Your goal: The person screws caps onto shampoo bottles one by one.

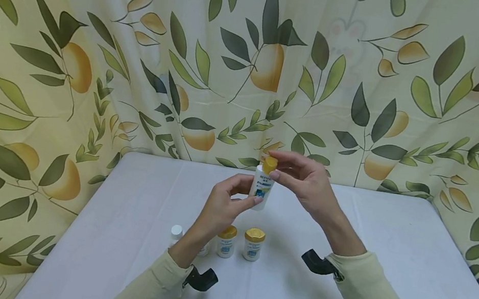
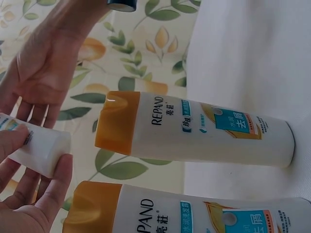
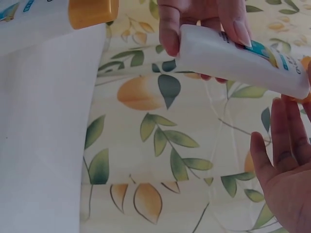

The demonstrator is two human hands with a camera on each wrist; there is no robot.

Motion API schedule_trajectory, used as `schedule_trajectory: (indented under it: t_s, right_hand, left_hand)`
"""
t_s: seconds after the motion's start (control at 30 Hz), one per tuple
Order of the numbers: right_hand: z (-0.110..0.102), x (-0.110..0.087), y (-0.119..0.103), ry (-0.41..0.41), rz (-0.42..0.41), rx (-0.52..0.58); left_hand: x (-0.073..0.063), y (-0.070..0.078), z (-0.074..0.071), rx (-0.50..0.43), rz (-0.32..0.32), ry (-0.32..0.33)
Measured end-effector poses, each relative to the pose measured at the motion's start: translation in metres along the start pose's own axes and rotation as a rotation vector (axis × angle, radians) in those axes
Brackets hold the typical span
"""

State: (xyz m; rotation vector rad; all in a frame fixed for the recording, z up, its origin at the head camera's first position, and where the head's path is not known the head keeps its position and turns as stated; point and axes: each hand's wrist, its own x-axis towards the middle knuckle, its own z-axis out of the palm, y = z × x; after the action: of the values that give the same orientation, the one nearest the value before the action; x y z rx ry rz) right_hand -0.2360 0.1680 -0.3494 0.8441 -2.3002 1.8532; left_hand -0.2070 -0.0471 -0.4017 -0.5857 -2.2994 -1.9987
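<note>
My left hand [image 1: 221, 203] grips a white shampoo bottle [image 1: 260, 188] round its body and holds it tilted above the table. With thumb and fingers, my right hand [image 1: 309, 183] pinches the bottle's gold cap [image 1: 270, 165]. Whether the cap is loose or tight I cannot tell. In the left wrist view only the lower part of the held bottle [image 2: 43, 150] shows. Below it, two gold-capped shampoo bottles, one [image 1: 226, 244] beside the other [image 1: 253, 247], stand upright on the table.
A bottle with a white top [image 1: 176, 232] stands left of the gold-capped ones. Another white bottle [image 1: 204, 250] is mostly hidden behind my left wrist. The white-covered table [image 1: 376, 227] ends at a leaf-and-fruit patterned curtain [image 1: 238, 92].
</note>
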Motion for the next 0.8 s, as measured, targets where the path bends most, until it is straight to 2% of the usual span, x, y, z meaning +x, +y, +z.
schedule_trajectory:
  t_s: [0.53, 0.8]
  right_hand:
    - [-0.0048, -0.0005, 0.0017, 0.027, -0.062, -0.012]
    - [-0.0044, -0.0005, 0.0014, 0.046, -0.068, -0.010]
  left_hand:
    - [-0.0006, -0.0025, -0.0031, 0.016, -0.010, 0.027]
    - [-0.0015, -0.0018, -0.0037, 0.018, -0.013, 0.029]
